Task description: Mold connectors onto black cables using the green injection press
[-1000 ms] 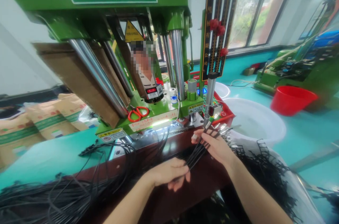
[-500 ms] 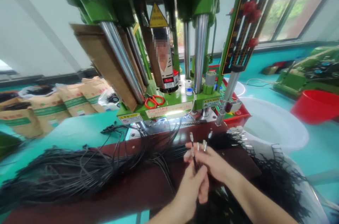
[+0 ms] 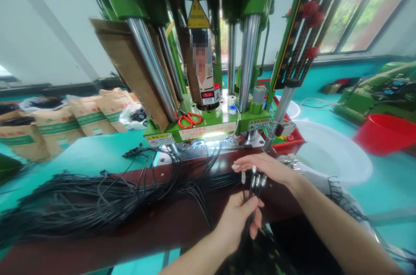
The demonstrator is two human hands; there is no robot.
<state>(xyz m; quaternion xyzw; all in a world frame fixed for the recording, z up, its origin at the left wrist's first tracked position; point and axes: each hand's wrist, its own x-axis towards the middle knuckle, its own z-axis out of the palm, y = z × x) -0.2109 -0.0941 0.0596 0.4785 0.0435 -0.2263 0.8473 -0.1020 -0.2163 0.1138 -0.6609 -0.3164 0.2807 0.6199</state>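
Observation:
My left hand (image 3: pixel 238 214) is closed around several thin black cables (image 3: pixel 250 192), gripping them below their ends. Silvery metal connectors (image 3: pixel 258 179) stick up from the bunch, one of them a little apart on the left. Just above these tips, my right hand (image 3: pixel 264 166) is stretched out flat with its palm down. Whether its palm touches the connectors I cannot tell. A large heap of black cables (image 3: pixel 91 205) lies along the dark red bench (image 3: pixel 130 244) to the left, some of it reaching behind my hands.
A green press (image 3: pixel 208 121) with steel columns stands behind the bench, red-handled scissors (image 3: pixel 189 120) on its base. A person's reflection shows in its central cylinder. At right are a white tub (image 3: pixel 338 136), a red bucket (image 3: pixel 383 134) and more connector ends (image 3: pixel 289 162). Paper sacks (image 3: pixel 58 125) stand left.
My right hand has lifted off the cables and flattened over their connectors. More connectors now stand together above my left hand. The black bundle on the bench's right is now mostly out of sight.

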